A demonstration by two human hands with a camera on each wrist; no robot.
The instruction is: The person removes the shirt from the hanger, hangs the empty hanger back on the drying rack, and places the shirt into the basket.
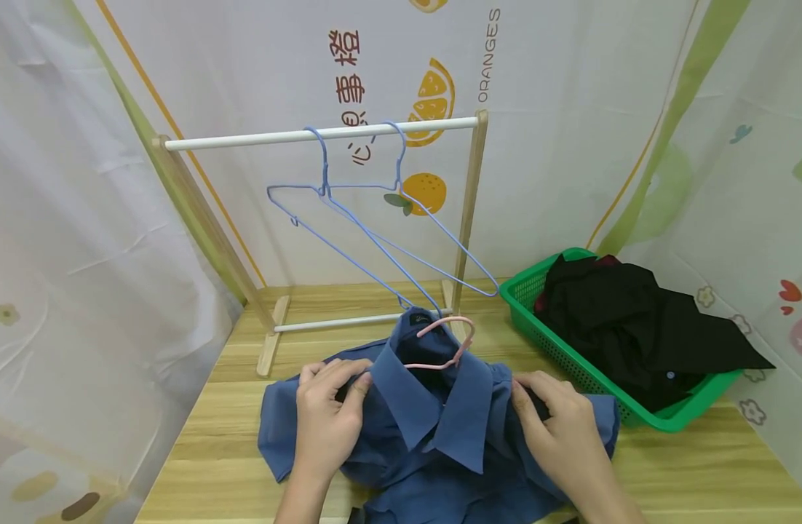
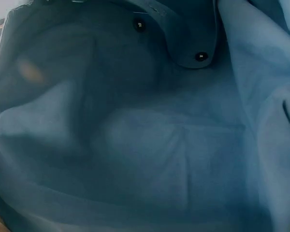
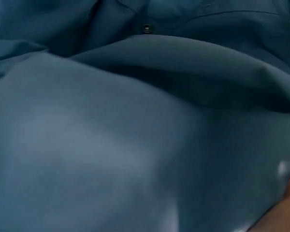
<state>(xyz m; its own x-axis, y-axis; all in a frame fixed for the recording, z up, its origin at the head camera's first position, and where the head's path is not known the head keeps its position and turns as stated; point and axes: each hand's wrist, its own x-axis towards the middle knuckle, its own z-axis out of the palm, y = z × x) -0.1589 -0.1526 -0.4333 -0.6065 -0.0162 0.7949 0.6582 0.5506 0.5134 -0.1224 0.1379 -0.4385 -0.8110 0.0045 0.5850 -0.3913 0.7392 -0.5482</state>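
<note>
the blue shirt (image 1: 434, 415) lies on the table (image 1: 702, 473) with a pink hanger (image 1: 440, 342) in its neck. the left hand (image 1: 325, 418) and right hand (image 1: 558, 429) each pinch a shoulder. best to pull the cloth evenly over both hanger ends, near the rack (image 1: 322, 135).

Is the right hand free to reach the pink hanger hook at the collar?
Probably yes. The right hand rests on the blue shirt just right of the collar, and the pink hanger hook sticks up uncovered above it, with nothing between. It would first have to let go of the cloth.
</note>
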